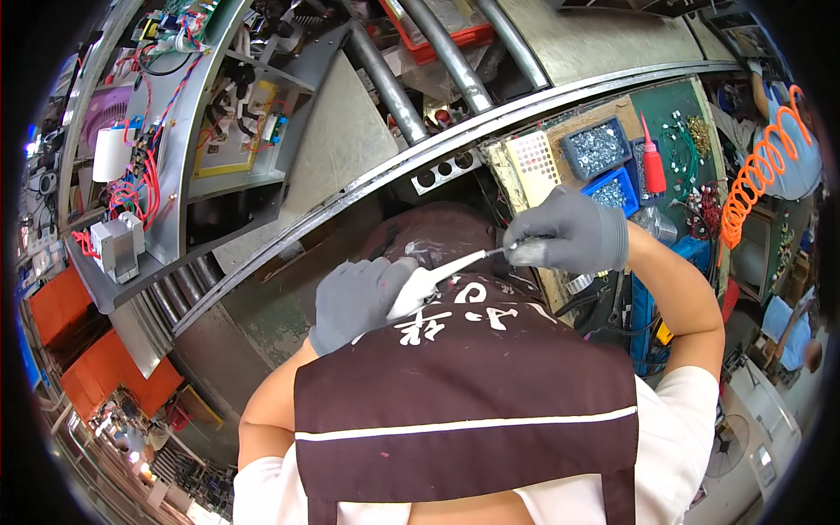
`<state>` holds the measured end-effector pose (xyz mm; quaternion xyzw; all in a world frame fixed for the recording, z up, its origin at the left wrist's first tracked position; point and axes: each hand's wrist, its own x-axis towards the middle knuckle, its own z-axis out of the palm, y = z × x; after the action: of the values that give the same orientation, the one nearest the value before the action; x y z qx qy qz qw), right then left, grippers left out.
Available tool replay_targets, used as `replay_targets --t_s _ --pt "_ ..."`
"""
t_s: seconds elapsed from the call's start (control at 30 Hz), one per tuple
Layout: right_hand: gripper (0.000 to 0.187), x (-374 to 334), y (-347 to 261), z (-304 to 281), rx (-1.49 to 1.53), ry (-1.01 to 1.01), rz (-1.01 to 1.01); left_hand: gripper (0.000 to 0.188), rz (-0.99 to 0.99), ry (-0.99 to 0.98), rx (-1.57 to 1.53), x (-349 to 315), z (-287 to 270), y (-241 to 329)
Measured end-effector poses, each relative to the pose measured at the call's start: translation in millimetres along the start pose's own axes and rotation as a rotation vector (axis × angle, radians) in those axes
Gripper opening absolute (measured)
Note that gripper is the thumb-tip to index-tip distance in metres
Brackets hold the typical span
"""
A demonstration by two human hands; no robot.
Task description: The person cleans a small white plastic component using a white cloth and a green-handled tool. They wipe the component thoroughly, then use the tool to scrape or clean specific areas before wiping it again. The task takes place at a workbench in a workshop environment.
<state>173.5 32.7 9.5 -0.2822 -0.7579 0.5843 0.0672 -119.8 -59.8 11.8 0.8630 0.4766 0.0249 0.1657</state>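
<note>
From where I stand, the worker's left hand (354, 297), in a matte grey knit glove, has its fingers clamped round a white tapered tool (429, 284), smooth and plastic-looking, held in front of the dark maroon apron (464, 394). Its slim snout runs to a thin dark tip right by the right hand (573, 232), gloved alike; those fingers curl inward, but I can't tell whether they're clamped on the tip or on something small. Just beyond that glove, on the worn green bench (678, 114), a dark grey bin (570, 162) is heaped with shiny little metal pieces, and a blue bin (633, 194) beside it holds more of them. Near these stand a cream board (534, 157) dotted with rows of round spots and a red bottle (653, 166) with a long pointed nozzle. Farther right hangs a springy orange coiled hose (752, 184).
</note>
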Motion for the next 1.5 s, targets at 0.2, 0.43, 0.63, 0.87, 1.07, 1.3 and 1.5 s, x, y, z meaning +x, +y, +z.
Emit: replay_targets --t_s 0.2,0.43,0.63,0.87,1.07,1.3,1.5 --pt "0.014 6.9 -58.2 -6.3 -0.806 -0.185 0.047 0.028 0.058 0.007 0.01 2.6 1.5 -0.7" --pt "0.013 4.8 -74.6 -13.0 -0.895 -0.252 0.013 0.027 0.036 -0.032 0.067 2.1 1.3 0.4" --pt "0.021 -9.2 -46.5 -23.2 -1.06 -0.185 0.202 0.034 -0.024 -0.015 -0.004 2.0 -3.6 -2.0" --pt "0.022 -10.1 -42.8 -23.1 -0.811 0.205 -0.188 0.018 -0.226 -0.142 -0.231 11.8 -3.7 -5.3" --pt "0.022 -8.5 -47.7 -26.9 -0.872 0.174 -0.183 0.031 -0.064 0.142 -0.402 11.5 -0.2 -11.0" --pt "0.022 -5.1 -52.6 -27.7 -0.882 0.182 -0.192 0.027 -0.042 0.178 -0.485 14.6 0.9 -7.3" --pt "0.021 -2.3 -54.5 -30.4 -0.889 0.157 -0.205 0.023 -0.038 0.165 -0.463 14.8 -1.3 -5.0"
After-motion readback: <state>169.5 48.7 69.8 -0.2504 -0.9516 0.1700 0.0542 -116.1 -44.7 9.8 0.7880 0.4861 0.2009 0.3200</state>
